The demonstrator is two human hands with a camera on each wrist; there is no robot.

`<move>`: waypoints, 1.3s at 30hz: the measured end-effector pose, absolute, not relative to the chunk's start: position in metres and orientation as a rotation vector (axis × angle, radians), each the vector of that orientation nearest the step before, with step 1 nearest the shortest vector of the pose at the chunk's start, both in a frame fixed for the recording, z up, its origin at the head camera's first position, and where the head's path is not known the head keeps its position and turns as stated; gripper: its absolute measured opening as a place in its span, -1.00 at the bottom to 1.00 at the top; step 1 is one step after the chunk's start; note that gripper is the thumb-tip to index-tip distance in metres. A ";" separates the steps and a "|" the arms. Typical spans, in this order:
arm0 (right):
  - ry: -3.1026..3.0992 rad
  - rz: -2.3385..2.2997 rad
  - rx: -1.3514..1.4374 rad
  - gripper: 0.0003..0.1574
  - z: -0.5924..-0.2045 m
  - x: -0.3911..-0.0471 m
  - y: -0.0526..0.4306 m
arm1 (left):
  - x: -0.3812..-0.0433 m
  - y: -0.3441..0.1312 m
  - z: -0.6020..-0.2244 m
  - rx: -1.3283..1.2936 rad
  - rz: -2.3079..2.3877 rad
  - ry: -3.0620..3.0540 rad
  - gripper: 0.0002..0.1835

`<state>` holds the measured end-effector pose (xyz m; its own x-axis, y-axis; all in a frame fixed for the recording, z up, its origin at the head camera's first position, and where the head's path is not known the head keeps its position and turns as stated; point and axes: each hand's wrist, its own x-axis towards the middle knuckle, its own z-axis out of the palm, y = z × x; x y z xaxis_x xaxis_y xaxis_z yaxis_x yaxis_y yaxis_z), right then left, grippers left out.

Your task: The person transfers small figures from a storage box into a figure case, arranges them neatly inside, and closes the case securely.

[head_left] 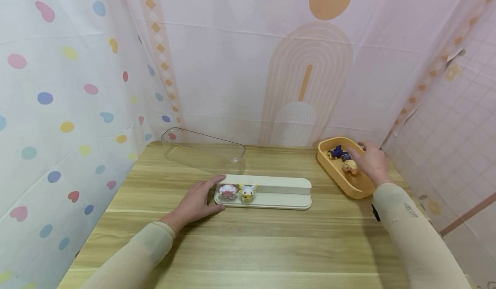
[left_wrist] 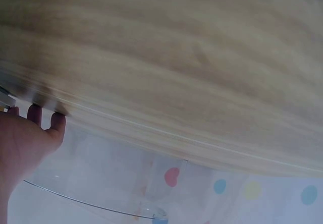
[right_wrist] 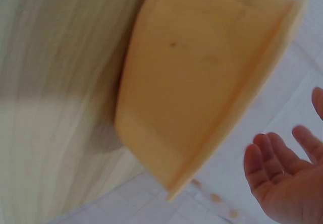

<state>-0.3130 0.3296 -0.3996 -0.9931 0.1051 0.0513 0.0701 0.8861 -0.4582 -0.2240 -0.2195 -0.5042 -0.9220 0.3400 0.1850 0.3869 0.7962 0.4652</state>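
Observation:
At the middle of the table a long white stepped display base [head_left: 284, 199] carries two small figurines at its left end. One figurine is pink and white [head_left: 227, 191]; the other, white and yellow with upright ears [head_left: 247, 192], is just right of it. My left hand [head_left: 195, 200] holds the base's left end, thumb at the front corner and fingers at the back. Over the right side of an orange bin [head_left: 336, 175] hovers my right hand [head_left: 373, 164], fingers loosely bent and nothing held. Inside the bin lie a dark blue figurine [head_left: 336, 152] and a tan spotted one [head_left: 350, 166].
A clear plastic cover [head_left: 209, 137] stands behind the base at the back left. The wooden table [head_left: 271, 246] meets patterned curtains [head_left: 224, 65] at the back and on both sides. The orange bin's wall [right_wrist: 186, 72] rises beside the right hand.

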 end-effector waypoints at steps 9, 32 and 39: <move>-3.211 0.527 -0.010 -0.15 -0.415 -0.315 0.343 | -0.222 -0.220 -0.504 -0.593 -0.775 -2.889 0.02; -3.227 0.531 -0.002 -0.43 -0.437 -0.311 0.351 | -0.222 -0.220 -0.504 -0.582 -0.779 -2.898 0.02; -3.152 0.491 0.129 -0.06 -0.444 -0.311 0.350 | -0.221 -0.221 -0.503 -0.581 -0.776 -2.905 0.02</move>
